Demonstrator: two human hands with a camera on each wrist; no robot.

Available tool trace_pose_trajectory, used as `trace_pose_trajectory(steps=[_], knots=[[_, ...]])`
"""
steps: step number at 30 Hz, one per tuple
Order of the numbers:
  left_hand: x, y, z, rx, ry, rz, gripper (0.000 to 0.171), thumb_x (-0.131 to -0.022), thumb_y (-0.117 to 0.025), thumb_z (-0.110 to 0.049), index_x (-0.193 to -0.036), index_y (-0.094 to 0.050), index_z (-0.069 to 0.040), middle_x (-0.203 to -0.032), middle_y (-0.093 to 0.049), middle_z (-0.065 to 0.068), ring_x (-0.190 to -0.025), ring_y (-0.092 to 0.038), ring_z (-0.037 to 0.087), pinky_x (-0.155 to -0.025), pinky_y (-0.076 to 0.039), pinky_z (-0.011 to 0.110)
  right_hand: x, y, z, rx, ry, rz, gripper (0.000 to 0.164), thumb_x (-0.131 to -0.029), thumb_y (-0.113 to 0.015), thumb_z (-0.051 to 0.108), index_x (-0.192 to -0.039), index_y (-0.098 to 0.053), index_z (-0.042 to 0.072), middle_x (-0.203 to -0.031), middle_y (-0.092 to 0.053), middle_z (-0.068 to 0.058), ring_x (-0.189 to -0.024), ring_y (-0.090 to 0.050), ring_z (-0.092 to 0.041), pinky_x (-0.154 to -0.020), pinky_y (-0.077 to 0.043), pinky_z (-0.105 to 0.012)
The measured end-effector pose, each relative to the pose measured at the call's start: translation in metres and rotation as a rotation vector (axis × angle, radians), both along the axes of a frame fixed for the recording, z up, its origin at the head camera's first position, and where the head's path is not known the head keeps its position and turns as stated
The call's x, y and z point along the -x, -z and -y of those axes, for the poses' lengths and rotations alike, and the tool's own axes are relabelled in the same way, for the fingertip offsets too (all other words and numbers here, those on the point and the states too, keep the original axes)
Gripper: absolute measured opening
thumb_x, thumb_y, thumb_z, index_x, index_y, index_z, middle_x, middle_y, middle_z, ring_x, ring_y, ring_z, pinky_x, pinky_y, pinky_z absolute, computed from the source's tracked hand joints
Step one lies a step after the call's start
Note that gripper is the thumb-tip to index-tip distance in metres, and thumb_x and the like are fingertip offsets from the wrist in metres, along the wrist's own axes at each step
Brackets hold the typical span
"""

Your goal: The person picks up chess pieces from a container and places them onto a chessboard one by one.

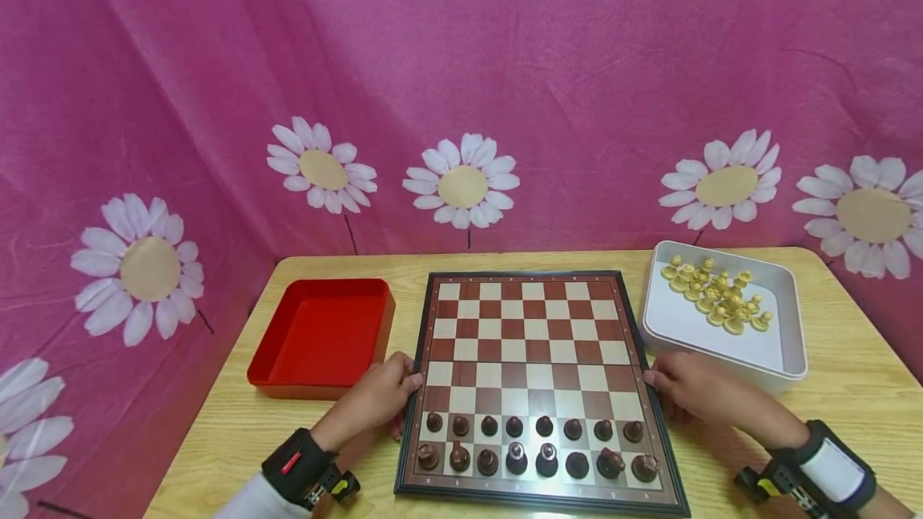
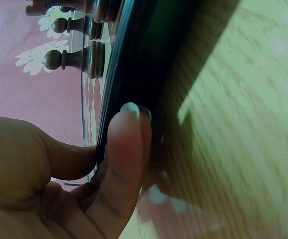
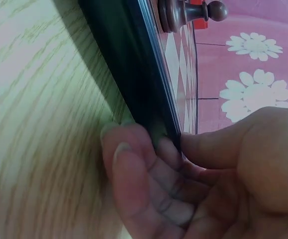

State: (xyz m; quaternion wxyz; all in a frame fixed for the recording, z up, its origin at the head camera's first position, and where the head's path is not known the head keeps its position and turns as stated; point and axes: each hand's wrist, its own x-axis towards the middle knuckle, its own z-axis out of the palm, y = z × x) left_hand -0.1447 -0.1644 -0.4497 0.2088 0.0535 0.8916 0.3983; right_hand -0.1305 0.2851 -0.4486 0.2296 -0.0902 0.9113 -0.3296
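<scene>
A brown-and-cream chessboard (image 1: 513, 328) with a black rim lies on the table in front of me. My left hand (image 1: 378, 392) grips its left edge, thumb at the top of the rim and other fingers along the side. At the opposite edge my right hand (image 1: 703, 391) holds the board the same way, its thumb (image 3: 211, 147) on the rim. Dark chess pieces (image 1: 487, 461) stand in the two rows nearest me, pawns (image 1: 514, 426) in front of the taller ones. In the left wrist view, a dark pawn (image 2: 74, 59) stands upright close to the edge.
To the left sits a red tray (image 1: 317, 335) with nothing in it. A white tray (image 1: 792, 319) at the right holds a pile of cream chess pieces (image 1: 721, 295), and my right hand is close by its near corner. Behind the wooden table (image 1: 346, 264) hangs a pink flowered cloth (image 1: 562, 62).
</scene>
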Motion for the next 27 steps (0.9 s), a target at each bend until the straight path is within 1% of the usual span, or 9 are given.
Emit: trace_pose_trajectory(steps=[3,5,7,10,17,21,23,27], knots=[[-0.001,0.001,0.000,0.011,0.000,-0.011,0.017,-0.107,-0.058,-0.016,-0.107,-0.054,0.000,-0.064,-0.059,0.010,-0.041,-0.059,0.016,-0.042,-0.055,0.031,-0.001,0.002,-0.001,0.042,0.015,0.047,0.026,-0.109,-0.052,0.020,-0.092,-0.063,0.003,-0.066,-0.064,-0.003,-0.057,-0.062,-0.018,-0.051,-0.054,-0.031],[-0.001,0.001,-0.001,0.016,-0.005,-0.007,0.017,-0.107,-0.057,-0.016,-0.107,-0.053,0.000,-0.065,-0.059,0.010,-0.042,-0.059,0.016,-0.043,-0.055,0.031,-0.002,0.002,-0.001,0.085,0.032,0.094,0.028,-0.110,-0.050,0.021,-0.092,-0.062,0.002,-0.065,-0.065,-0.005,-0.056,-0.064,-0.020,-0.052,-0.056,-0.033],[-0.001,0.001,0.000,0.017,-0.012,0.003,0.016,-0.107,-0.057,-0.017,-0.105,-0.053,-0.001,-0.066,-0.059,0.010,-0.042,-0.059,0.016,-0.043,-0.055,0.030,-0.003,0.003,-0.003,0.129,0.047,0.136,0.029,-0.111,-0.049,0.022,-0.093,-0.061,0.001,-0.066,-0.066,-0.006,-0.056,-0.066,-0.021,-0.052,-0.058,-0.034],[0.000,0.001,0.001,0.001,-0.022,0.030,0.017,-0.108,-0.056,-0.018,-0.104,-0.053,-0.002,-0.066,-0.059,0.009,-0.044,-0.059,0.016,-0.045,-0.055,0.029,-0.002,0.002,-0.005,0.170,0.055,0.168,0.030,-0.110,-0.050,0.022,-0.093,-0.061,0.000,-0.067,-0.066,-0.007,-0.057,-0.066,-0.021,-0.053,-0.058,-0.034],[-0.001,0.003,0.004,-0.059,-0.037,0.084,0.018,-0.107,-0.057,-0.020,-0.100,-0.053,-0.003,-0.067,-0.056,0.008,-0.047,-0.057,0.016,-0.047,-0.054,0.027,0.001,0.005,-0.009,0.243,0.034,0.205,0.034,-0.111,-0.048,0.024,-0.091,-0.062,-0.001,-0.069,-0.067,-0.007,-0.059,-0.066,-0.018,-0.054,-0.059,-0.033],[-0.002,0.005,0.004,-0.100,-0.071,0.120,0.017,-0.107,-0.057,-0.019,-0.101,-0.052,-0.003,-0.069,-0.055,0.007,-0.048,-0.056,0.016,-0.049,-0.053,0.024,0.002,0.007,-0.011,0.279,0.034,0.219,0.035,-0.111,-0.047,0.023,-0.091,-0.061,-0.002,-0.070,-0.067,-0.006,-0.060,-0.066,-0.017,-0.055,-0.059,-0.032],[-0.003,0.006,0.004,-0.137,-0.091,0.139,0.017,-0.108,-0.056,-0.018,-0.102,-0.052,-0.002,-0.071,-0.054,0.006,-0.049,-0.055,0.015,-0.049,-0.052,0.023,0.002,0.009,-0.011,0.292,0.029,0.217,0.035,-0.112,-0.046,0.022,-0.090,-0.060,-0.002,-0.070,-0.067,-0.006,-0.060,-0.067,-0.017,-0.055,-0.060,-0.033],[-0.004,0.008,0.006,-0.202,-0.126,0.173,0.016,-0.108,-0.054,-0.017,-0.102,-0.051,-0.003,-0.071,-0.052,0.005,-0.051,-0.054,0.015,-0.048,-0.051,0.022,0.001,0.010,-0.013,0.322,0.038,0.238,0.034,-0.112,-0.046,0.022,-0.093,-0.061,-0.002,-0.072,-0.067,-0.006,-0.062,-0.067,-0.016,-0.056,-0.060,-0.032]])
